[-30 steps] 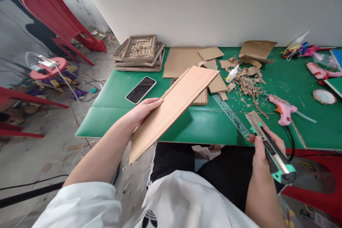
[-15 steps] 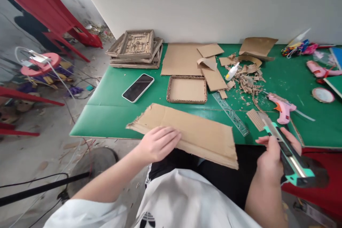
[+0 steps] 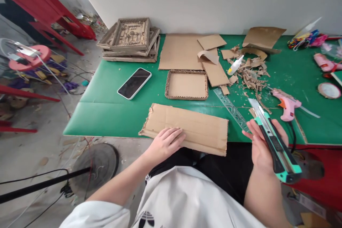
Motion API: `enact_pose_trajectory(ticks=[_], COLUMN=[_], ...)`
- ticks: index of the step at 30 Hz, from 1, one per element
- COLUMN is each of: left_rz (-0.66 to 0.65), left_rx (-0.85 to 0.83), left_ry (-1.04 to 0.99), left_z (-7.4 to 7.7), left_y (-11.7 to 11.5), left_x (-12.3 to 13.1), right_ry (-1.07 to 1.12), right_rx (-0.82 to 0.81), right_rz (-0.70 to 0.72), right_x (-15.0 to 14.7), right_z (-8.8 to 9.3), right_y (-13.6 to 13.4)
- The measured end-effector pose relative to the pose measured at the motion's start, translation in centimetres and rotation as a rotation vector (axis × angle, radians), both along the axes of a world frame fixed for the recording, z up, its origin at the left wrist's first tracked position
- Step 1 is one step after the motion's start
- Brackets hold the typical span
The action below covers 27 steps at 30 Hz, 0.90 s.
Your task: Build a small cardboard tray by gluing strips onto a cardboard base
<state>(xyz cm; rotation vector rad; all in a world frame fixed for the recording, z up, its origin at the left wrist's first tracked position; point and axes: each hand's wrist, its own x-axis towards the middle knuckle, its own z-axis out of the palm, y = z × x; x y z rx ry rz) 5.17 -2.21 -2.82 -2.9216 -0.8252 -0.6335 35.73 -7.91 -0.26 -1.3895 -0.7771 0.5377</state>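
Observation:
A long piece of brown cardboard lies at the front edge of the green table, its near side jutting past it. My left hand holds its near edge, fingers laid together across the top and the thumb out of sight. In my right hand rests a green and black utility knife, its blade out and pointing away from me, above the table's edge. Behind the cardboard sits a shallow cardboard tray. A clear ruler lies slantwise between tray and knife.
A phone lies left of the tray, before stacked cardboard frames. Cardboard sheets, scraps and a glue bottle are farther back. A pink glue gun and tape roll are at right.
The cardboard has come down flatter onto the table and turned slightly under my left hand. My right hand has turned the knife and moved it slightly left. The camera view has shifted.

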Motion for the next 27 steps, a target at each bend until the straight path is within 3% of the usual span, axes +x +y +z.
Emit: enact_pose_trajectory(ticks=[8, 13, 20, 27], left_rz=[0.113, 0.142, 0.121, 0.117], left_rx=[-0.131, -0.082, -0.055, -0.101], left_ry=[0.085, 0.191, 0.154, 0.169], left_z=[0.5, -0.1, -0.5, -0.3], left_y=[-0.9, -1.3, -1.0, -0.9], left_x=[1.9, 3.3, 2.7, 2.3], right_ry=[0.006, 0.024, 0.074, -0.025], right_rx=[0.009, 0.173, 0.092, 0.067], right_rz=[0.223, 0.126, 0.025, -0.031], right_x=[-1.1, -0.9, 0.7, 2.8], right_z=[-0.8, -0.7, 1.2, 1.5], right_y=[1.0, 1.9, 3.3, 4.1])
